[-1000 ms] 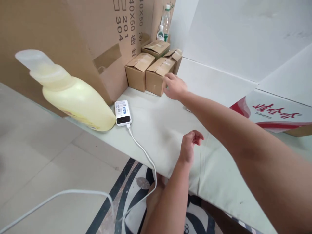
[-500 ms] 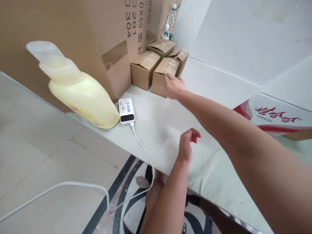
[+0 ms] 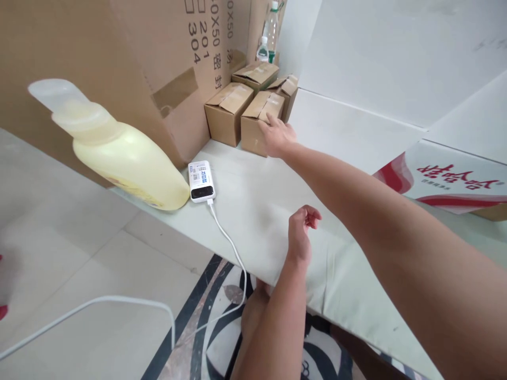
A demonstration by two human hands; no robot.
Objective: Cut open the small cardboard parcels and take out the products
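My right hand (image 3: 278, 138) reaches out to the front small cardboard box (image 3: 253, 133), its fingers apart and lying against the near right part of the box. Whether it grips the carton I cannot tell. Three more cardboard boxes stand close around it: one to the left (image 3: 224, 117), one behind (image 3: 259, 75) and one at the back right (image 3: 288, 88). Over the pale covered surface (image 3: 253, 195), nearer to me, my left hand (image 3: 303, 227) is closed in a loose curl with nothing visible in it.
A large printed carton (image 3: 158, 58) rises at the left. Before it are a pale yellow bottle (image 3: 130, 163) and a white power bank (image 3: 201, 180) with a white cable (image 3: 227, 235). Plastic bottles (image 3: 272, 31) stand behind the boxes. A red-and-white box (image 3: 455, 179) lies at right.
The view has shifted slightly, so the boxes appear further left. My right hand's fingers look more spread over the front box. My left hand stays curled in about the same place.
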